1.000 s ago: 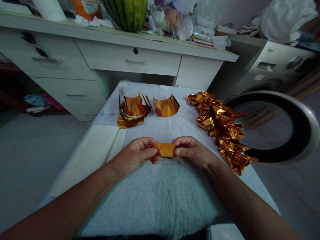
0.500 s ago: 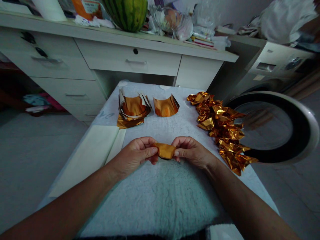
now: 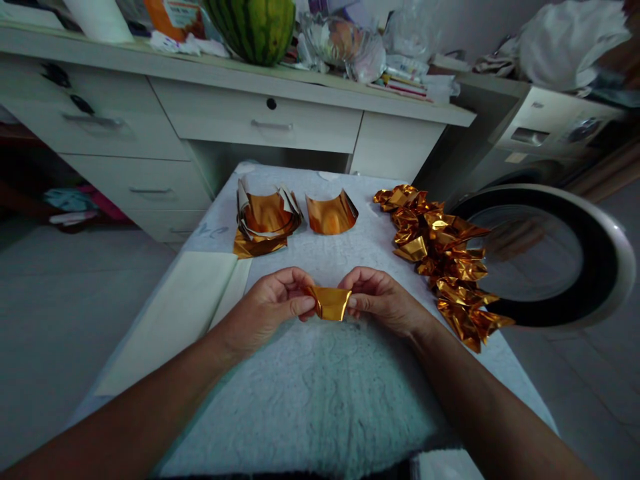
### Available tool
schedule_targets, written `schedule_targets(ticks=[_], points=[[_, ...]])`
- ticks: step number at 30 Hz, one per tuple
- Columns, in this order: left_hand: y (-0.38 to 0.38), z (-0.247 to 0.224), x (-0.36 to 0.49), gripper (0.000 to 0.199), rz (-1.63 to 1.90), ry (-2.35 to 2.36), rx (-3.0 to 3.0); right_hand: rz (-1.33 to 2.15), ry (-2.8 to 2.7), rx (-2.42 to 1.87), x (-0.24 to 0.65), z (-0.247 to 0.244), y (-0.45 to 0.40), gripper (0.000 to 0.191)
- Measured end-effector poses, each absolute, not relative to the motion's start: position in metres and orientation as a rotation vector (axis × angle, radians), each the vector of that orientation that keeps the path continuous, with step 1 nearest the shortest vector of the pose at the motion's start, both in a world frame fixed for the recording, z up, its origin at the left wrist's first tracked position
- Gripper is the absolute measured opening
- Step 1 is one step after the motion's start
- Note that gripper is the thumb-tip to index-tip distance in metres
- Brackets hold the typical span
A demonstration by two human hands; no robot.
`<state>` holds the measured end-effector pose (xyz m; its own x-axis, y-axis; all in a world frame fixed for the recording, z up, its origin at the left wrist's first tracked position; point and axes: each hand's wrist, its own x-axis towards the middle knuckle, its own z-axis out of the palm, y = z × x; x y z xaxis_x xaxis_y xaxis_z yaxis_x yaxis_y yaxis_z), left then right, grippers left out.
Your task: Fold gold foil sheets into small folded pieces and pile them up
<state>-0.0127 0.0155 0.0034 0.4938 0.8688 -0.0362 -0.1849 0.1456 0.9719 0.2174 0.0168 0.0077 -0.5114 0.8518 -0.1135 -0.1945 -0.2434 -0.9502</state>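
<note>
A small folded piece of gold foil point(image 3: 332, 303) is held level above the cloth-covered table point(image 3: 320, 400). My left hand point(image 3: 280, 300) pinches its left end between thumb and fingers, and my right hand point(image 3: 377, 300) pinches the right end. Beyond the hands stands a curled stack of gold foil sheets point(image 3: 267, 213) with pale undersides. Just right of that stack lies a single curved gold sheet point(image 3: 332, 215). A long heap of folded, crumpled gold foil pieces point(image 3: 433, 243) runs down the table's right side.
A pale flat sheet point(image 3: 170, 313) covers the table's left part. Behind stands a white counter point(image 3: 310, 123) with drawers, bearing a watermelon point(image 3: 253, 30), a glass bowl point(image 3: 335, 40) and bags. The open round door point(image 3: 607, 267) of a washing machine point(image 3: 545, 123) is at the right.
The foil piece between my hands has tilted and now shows a brighter, shinier face. The fingers of both hands have shifted slightly around its ends.
</note>
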Motion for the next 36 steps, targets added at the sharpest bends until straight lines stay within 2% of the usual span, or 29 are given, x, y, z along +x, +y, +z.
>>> schedule_targets(ticks=[4,8,12,18,22,26,31,36], points=[[0.014,0.013,-0.017,0.004,0.924,0.806,1.671,1.775,-1.262,-0.839,0.219,0.008,0.016,0.031],[0.011,0.014,-0.018,0.013,0.937,0.829,2.236,1.604,-1.262,-0.884,0.218,0.005,0.016,0.032],[0.009,0.004,-0.016,0.015,0.944,0.779,2.453,1.535,-1.362,-0.986,0.215,0.004,0.015,0.028],[0.003,0.004,-0.014,0.021,0.958,0.901,2.412,1.331,-1.515,-1.091,0.208,0.005,0.014,0.016],[-0.001,0.013,-0.012,0.044,0.932,1.141,2.125,1.012,-1.652,-1.203,0.203,0.005,0.01,0.006],[0.001,0.015,-0.006,0.032,0.777,1.212,1.984,0.845,-1.722,-1.218,0.197,0.005,0.005,0.008],[0.004,0.01,-0.002,0.016,0.777,1.327,2.055,0.802,-1.784,-1.273,0.194,0.005,0.003,0.015],[0.006,0.003,-0.002,0.015,0.827,1.409,2.162,0.808,-1.841,-1.31,0.194,0.005,0.001,0.004]])
